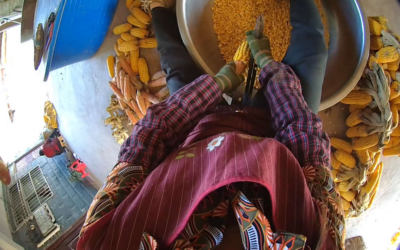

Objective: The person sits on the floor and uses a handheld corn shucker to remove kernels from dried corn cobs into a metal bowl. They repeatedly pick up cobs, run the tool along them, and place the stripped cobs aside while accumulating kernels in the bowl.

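Observation:
My left hand [228, 77], in a green glove, grips the lower end of a partly shelled corn cob [242, 53]. Its upper part still bears yellow kernels. Beside it my right hand [260, 48], gloved too, is closed around a metal tool [259, 26] whose pointed tip sticks up past the fingers; two dark bars [250, 84] run from below that hand towards my lap. The cob lies close against the right hand. Under both hands is a wide metal basin [195, 20] holding a heap of loose corn kernels [253, 2]. My right leg rests across the basin.
Whole corn cobs [138, 20] and stripped cobs [128, 88] lie on the floor at left, near a large blue plastic tub [87, 13]. Bundled corn with husks [374, 111] is piled at right. Far left are a person in red [53, 147] and a red stool [79, 167].

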Demonstrator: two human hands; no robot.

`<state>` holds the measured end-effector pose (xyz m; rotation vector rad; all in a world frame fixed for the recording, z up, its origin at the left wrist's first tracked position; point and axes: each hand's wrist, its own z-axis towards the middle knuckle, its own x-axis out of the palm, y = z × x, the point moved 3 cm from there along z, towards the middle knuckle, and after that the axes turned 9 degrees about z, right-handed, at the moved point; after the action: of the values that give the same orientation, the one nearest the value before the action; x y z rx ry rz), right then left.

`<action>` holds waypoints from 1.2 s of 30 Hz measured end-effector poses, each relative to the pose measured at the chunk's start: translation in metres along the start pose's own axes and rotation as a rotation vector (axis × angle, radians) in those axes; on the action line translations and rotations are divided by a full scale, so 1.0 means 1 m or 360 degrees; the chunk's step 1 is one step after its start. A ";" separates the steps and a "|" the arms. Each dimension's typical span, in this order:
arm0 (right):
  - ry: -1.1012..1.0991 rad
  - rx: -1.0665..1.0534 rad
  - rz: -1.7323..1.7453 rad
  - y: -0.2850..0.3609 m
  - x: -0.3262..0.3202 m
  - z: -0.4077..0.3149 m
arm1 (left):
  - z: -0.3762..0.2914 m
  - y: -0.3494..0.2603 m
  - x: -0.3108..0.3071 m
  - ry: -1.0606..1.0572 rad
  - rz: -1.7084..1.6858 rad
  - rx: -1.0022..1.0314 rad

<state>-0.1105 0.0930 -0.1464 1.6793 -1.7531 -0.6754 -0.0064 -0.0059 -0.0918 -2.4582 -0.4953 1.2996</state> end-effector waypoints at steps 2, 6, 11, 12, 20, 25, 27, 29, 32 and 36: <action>0.0010 -0.0146 -0.0171 -0.002 0.006 0.005 | 0.001 0.037 0.021 -0.0131 -0.0018 0.0616; -0.0041 -0.0059 -0.0187 0.010 -0.003 -0.006 | 0.006 0.027 0.011 0.0309 -0.0895 -0.0231; 0.0015 0.0246 -0.0059 0.016 -0.001 -0.011 | -0.018 -0.001 -0.013 0.0580 -0.1533 -0.0690; 0.0034 0.0254 0.0116 0.021 0.002 -0.019 | -0.021 -0.003 -0.018 0.0488 -0.1428 -0.0758; 0.0166 0.0088 0.0290 0.019 -0.002 -0.025 | -0.010 -0.028 -0.020 0.0429 0.0214 -0.0725; 0.0048 0.0076 0.0032 0.014 0.005 -0.021 | 0.005 -0.009 0.008 0.0525 0.0215 -0.0505; -0.0026 0.0088 0.0077 0.019 -0.002 -0.022 | 0.001 -0.022 0.001 0.0434 -0.0195 -0.0782; -0.0043 -0.0170 -0.0168 0.018 -0.002 -0.010 | 0.002 -0.025 0.001 0.0269 -0.0292 -0.0559; 0.0129 -0.0124 -0.0219 0.022 0.001 -0.025 | -0.002 -0.014 0.006 0.0396 -0.0404 -0.0824; 0.0112 -0.0175 -0.0049 0.004 0.000 -0.011 | 0.002 0.015 0.009 0.0436 -0.0142 0.0018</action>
<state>-0.1056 0.0933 -0.1361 1.6383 -1.6153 -0.7049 -0.0009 -0.0150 -0.1053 -2.5200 -0.5169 0.9100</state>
